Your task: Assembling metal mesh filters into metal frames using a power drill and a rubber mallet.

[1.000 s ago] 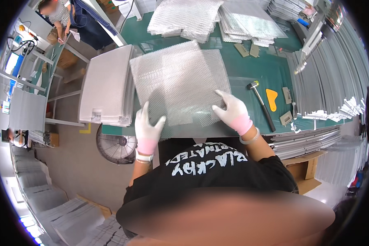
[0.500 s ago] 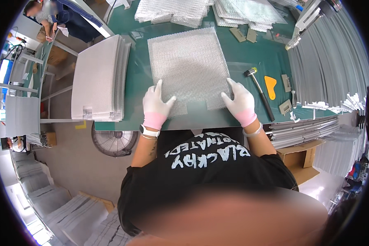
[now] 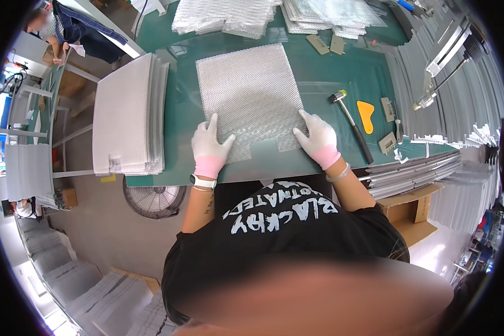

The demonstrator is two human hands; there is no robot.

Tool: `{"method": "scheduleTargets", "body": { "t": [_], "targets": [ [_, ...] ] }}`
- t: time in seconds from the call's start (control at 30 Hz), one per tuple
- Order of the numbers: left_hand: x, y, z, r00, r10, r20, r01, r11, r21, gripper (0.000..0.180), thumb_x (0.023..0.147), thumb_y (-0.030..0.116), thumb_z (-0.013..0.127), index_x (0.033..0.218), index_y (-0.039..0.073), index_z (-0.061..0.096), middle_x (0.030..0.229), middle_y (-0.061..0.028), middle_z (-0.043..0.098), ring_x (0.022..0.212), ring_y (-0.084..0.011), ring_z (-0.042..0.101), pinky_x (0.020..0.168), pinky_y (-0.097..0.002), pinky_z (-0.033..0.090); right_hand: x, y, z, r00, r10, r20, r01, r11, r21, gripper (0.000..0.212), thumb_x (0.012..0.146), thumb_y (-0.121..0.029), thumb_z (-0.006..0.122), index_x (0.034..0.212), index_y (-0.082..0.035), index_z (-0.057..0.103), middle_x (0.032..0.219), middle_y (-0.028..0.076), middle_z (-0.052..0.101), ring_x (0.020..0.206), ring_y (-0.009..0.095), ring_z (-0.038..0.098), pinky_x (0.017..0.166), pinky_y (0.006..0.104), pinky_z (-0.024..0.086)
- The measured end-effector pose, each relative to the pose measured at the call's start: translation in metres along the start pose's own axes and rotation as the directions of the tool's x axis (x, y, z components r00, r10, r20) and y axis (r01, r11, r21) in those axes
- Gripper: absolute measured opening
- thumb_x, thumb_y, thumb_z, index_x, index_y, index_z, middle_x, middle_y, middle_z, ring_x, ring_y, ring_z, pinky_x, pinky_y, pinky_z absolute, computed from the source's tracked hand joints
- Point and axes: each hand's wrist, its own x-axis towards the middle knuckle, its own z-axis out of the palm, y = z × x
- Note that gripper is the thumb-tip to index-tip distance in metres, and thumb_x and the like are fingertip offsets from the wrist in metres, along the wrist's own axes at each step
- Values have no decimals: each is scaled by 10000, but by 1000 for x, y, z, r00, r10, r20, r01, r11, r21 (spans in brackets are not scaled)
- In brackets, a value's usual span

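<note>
A silvery expanded-metal mesh sheet, with a rectangular notch in its near edge, is in front of me over the green tabletop. My left hand, in a white glove with a pink cuff, holds its left side near the closest corner. Its thumb lies on the mesh and the index finger points away along the edge. My right hand, gloved alike, grips the opposite side with thumb and index finger apart. The remaining fingers are partly hidden. Right of the sheet lie a black-handled mallet and a yellow scraper.
A stack of mesh panels stands on the left. More mesh sheets are piled at the back. Small grey-beige blocks lie beyond the mallet. Long grey strips fill the right side. Another person is at the far left.
The head view has shifted slightly. My right hand and the sheet's right edge have moved a little to the left. Both hands stay at the sheet's sides.
</note>
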Motion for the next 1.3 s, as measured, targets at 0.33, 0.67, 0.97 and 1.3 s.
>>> {"method": "scheduleTargets", "body": {
  "t": [0.33,0.67,0.97,1.3],
  "targets": [
    [7,-2,-6,996,-69,61,73,996,-60,755,732,404,806,1375,107,544,1218,-227,578,1100,-376,590,956,-437,482,21,9,-18,989,-49,136,51,999,-11,510,863,-368,657,1263,-62,578,938,172,643,864,348,644,761,448,515],
    [18,-4,-6,983,142,114,-164,962,219,742,728,498,779,1383,239,544,1508,-164,382,1426,-423,267,1176,-555,201,228,157,-44,757,640,-129,-652,751,-99,580,840,-476,615,1264,-82,583,1242,212,632,1163,376,606,973,460,501],
    [-61,52,-35,986,155,-55,-148,982,117,701,711,349,812,1329,127,567,1443,-171,439,1370,-427,345,1150,-586,210,222,216,-33,679,716,-161,-726,687,-4,747,770,-280,738,1293,130,397,1200,306,620,1134,417,621,944,424,517],
    [-176,8,74,751,160,641,656,-59,-753,401,1039,346,490,1240,0,524,1249,-130,599,1029,-234,651,930,-367,514,-53,-15,-69,993,77,94,-121,509,852,217,821,-27,635,1014,-56,539,972,22,626,855,96,597,784,274,510]
  ]
}}
